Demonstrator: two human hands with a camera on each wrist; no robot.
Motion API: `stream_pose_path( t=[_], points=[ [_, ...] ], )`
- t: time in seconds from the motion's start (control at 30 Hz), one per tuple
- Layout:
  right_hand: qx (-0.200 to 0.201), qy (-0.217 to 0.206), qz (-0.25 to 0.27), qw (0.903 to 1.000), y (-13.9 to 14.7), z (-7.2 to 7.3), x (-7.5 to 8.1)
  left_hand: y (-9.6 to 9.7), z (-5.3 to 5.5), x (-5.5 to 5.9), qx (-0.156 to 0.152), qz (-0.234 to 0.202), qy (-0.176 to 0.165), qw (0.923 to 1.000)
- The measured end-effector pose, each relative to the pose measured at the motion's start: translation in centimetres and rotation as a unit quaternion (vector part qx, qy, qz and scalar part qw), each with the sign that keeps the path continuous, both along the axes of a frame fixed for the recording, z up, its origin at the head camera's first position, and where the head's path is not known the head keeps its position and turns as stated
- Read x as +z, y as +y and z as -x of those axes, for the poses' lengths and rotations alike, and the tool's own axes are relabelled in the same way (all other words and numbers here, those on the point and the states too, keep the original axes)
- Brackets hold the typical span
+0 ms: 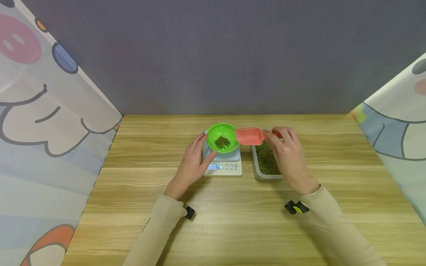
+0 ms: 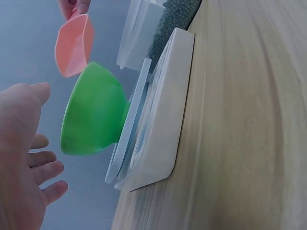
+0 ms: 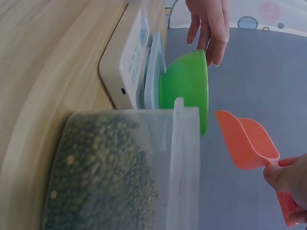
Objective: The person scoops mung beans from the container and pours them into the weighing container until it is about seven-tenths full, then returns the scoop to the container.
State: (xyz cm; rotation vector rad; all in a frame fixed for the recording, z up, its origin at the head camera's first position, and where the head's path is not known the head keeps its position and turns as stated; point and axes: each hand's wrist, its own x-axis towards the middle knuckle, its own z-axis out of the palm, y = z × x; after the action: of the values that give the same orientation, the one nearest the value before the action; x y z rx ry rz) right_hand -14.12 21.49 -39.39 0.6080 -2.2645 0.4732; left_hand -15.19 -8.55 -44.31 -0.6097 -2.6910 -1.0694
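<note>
A green bowl (image 1: 221,129) with a small heap of green beans (image 1: 222,142) in it stands on a white kitchen scale (image 1: 223,173) with a lit display. My left hand (image 1: 190,163) is beside the bowl's left side, fingers and thumb spread; in the left wrist view a gap shows between it and the bowl. My right hand (image 1: 290,157) grips the handle of a red scoop (image 1: 249,136), whose lip is at the bowl's right rim. The scoop's inside looks bare in the head view. In the right wrist view the scoop (image 3: 247,146) is tilted above the bowl's rim.
To the right of the scale stands a clear plastic box (image 3: 187,172) holding many green beans (image 1: 266,159), partly under my right hand. All of it rests on a wood-grain table (image 1: 233,221). A grey panel (image 1: 233,59) rises behind, with cartoon-printed sheets (image 1: 40,155) at the sides.
</note>
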Motion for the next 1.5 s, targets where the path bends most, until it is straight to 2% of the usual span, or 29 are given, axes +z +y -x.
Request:
stream_pose_path(
  t=[0.43, 0.67, 0.87, 1.03, 1.2, 1.5],
  points=[
    [-0.019, -0.013, 0.027, 0.9994, 3.1, -1.7, -0.7, -0.9, -0.3, -0.4, 0.002, 0.009, -0.012, 0.9999],
    [-0.033, -0.024, 0.020, 0.9990, 4.5, -2.4, -1.1, -1.1, -0.7, -0.5, 0.001, 0.014, -0.015, 0.9998],
    [-0.043, -0.010, 0.017, 0.9989, 5.3, -2.9, -1.4, -1.4, -0.9, -0.6, 0.003, 0.022, -0.014, 0.9997],
    [-0.048, -0.011, 0.001, 0.9988, 5.9, -3.3, -1.7, -1.7, -1.1, -0.8, 0.005, 0.022, -0.021, 0.9995],
    [-0.054, -0.030, -0.033, 0.9976, 6.5, -3.5, -1.9, -1.8, -1.2, -0.9, 0.002, 0.024, -0.024, 0.9994],
    [-0.034, -0.027, -0.078, 0.9960, 6.9, -4.2, -1.8, -2.1, -1.4, -1.2, 0.003, 0.028, -0.034, 0.9990]
  ],
)
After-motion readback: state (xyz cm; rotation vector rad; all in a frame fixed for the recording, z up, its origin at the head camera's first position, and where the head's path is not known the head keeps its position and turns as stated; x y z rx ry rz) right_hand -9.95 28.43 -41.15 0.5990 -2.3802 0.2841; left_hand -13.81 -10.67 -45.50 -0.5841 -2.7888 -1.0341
